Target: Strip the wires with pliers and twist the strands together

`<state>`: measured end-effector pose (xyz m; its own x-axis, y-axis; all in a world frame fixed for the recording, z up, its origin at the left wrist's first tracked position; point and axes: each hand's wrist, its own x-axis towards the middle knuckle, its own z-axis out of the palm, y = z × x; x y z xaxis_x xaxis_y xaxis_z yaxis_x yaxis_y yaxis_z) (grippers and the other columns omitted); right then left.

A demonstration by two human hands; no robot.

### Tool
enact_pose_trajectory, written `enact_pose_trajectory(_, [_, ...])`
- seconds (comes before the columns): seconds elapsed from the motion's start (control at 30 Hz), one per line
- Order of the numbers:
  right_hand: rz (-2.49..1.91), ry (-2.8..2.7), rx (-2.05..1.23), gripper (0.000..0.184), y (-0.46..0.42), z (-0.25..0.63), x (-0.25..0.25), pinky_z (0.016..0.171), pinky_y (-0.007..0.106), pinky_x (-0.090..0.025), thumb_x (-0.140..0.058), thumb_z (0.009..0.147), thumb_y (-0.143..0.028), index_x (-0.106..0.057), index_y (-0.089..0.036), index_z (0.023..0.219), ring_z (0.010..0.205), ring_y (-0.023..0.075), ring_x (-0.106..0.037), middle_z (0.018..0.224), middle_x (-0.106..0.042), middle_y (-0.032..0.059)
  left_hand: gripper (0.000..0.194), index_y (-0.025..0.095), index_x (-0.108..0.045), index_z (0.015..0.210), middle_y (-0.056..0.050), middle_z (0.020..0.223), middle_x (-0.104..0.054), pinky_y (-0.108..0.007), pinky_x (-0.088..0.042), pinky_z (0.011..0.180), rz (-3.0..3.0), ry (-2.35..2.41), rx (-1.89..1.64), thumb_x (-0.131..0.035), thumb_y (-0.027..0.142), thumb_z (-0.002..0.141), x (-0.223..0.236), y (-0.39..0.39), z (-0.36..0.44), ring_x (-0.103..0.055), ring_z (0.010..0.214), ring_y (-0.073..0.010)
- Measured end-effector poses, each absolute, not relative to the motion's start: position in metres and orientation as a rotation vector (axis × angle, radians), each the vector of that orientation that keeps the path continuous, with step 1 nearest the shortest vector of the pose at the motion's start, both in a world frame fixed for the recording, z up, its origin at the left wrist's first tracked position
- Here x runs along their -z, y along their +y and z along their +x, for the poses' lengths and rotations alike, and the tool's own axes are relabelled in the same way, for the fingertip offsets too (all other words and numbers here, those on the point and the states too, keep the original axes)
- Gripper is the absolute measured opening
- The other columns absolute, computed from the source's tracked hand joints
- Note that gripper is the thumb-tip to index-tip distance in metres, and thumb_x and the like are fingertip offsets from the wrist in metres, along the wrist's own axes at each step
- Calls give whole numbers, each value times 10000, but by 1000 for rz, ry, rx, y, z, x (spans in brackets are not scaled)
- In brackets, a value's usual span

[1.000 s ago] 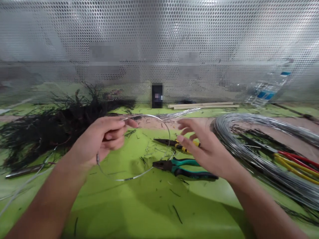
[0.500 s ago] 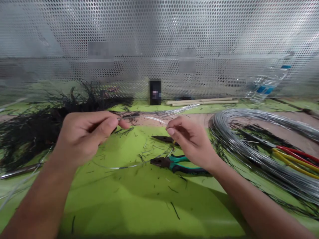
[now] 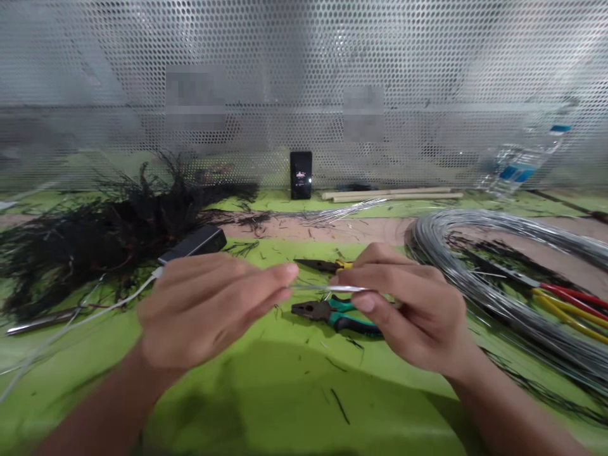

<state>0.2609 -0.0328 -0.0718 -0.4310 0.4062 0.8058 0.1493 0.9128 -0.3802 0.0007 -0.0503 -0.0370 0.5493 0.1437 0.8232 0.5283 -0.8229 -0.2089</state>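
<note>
On the left, a bristly black bundle (image 3: 109, 234) is lying behind my left hand (image 3: 209, 310); its fingers are closing near one end of a thin silvery wire (image 3: 344, 289), though I cannot tell whether they are gripping it. The wire is spanning the gap to my right hand (image 3: 418, 310), whose thumb and finger are pinching it. It is already up between my hands; the needle-nose pliers (image 3: 316, 265) and green-handled pliers (image 3: 313, 310) are lying unheld. How much is left is not showing. A wire coil (image 3: 432, 237) is resting farther right. Dark clippings (image 3: 340, 406) are littering the green tabletop (image 3: 285, 392); a perforated metal panel (image 3: 266, 76) is standing behind.
</note>
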Motion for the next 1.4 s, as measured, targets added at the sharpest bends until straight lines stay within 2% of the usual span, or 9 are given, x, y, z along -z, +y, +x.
enact_pose_trajectory(0.07, [-428,-1967,-317,247,-31,264,75,590,322,-491,-588,1065,-159,-751,-270,1212,658,169,-633,819,-753,28,64,203,-751,1049,34,714,-744,-190,-507,503,-2537,-841,1346,-689,197,1033,38,-51,6,-635,526,-74])
enact_pose_trajectory(0.2, [-467,-1940,-302,266,-21,276,77,521,293,-441,-624,1038,-140,-774,-285,1204,574,132,-604,786,-724,1,361,259,-754,966,64,521,-576,-162,-312,321,-3194,-1225,1448,-435,231,1132,37,-51,5,-480,379,-66])
enact_pose_trajectory(0.43, [-584,-2091,-419,151,-44,272,62,595,330,-487,-613,1065,-276,-722,-242,1163,690,174,-636,846,-711,37,166,255,-729,965,89,591,-648,-200,-429,428,-2883,-1038,1289,-614,181,1060,35,-56,9,-586,444,-72])
enact_pose_trajectory(0.6, [-639,-2168,-637,164,-58,262,58,584,277,-494,-539,1094,-235,-675,-238,1004,639,134,-623,779,-677,-5,150,255,-660,978,50,679,-708,-320,-460,510,-2616,-774,989,-561,247,1090,48,-65,19,-665,538,-132])
enact_pose_trajectory(0.73, [-626,-2200,-678,214,-56,262,59,548,263,-433,-529,1086,-201,-610,-232,890,584,115,-515,698,-566,-34,88,240,-632,968,48,694,-685,-318,-476,572,-2609,-777,1001,-647,191,1039,58,-69,23,-650,568,-129])
enact_pose_trajectory(0.83, [-614,-2220,-711,215,-53,263,57,526,245,-393,-569,1055,-168,-585,-229,850,571,104,-477,672,-528,-49,83,231,-625,1038,45,723,-696,-317,-479,603,-2656,-793,977,-562,234,1092,57,-69,22,-662,608,-127])
enact_pose_trajectory(0.93, [-700,-2214,-829,214,-51,265,56,535,235,-392,-581,1052,-192,-610,-208,841,590,100,-481,689,-555,-39,142,235,-613,1075,45,796,-717,-288,-459,588,-2803,-919,946,-476,249,1110,50,-68,20,-653,640,-111])
enact_pose_trajectory(1.1, [-655,-2233,-1018,271,-49,267,59,540,249,-366,-547,1079,-230,-663,-173,841,628,103,-498,711,-580,-16,139,244,-630,979,89,743,-639,-224,-405,580,-2957,-1007,948,-534,172,1049,39,-66,18,-564,605,-69])
enact_pose_trajectory(1.4, [-633,-2170,-851,236,-48,262,62,563,233,-368,-607,1041,-163,-637,-162,807,625,83,-439,689,-519,-39,177,245,-663,934,111,640,-562,-193,-342,514,-3046,-1173,977,-555,231,1073,37,-66,19,-483,515,-42])
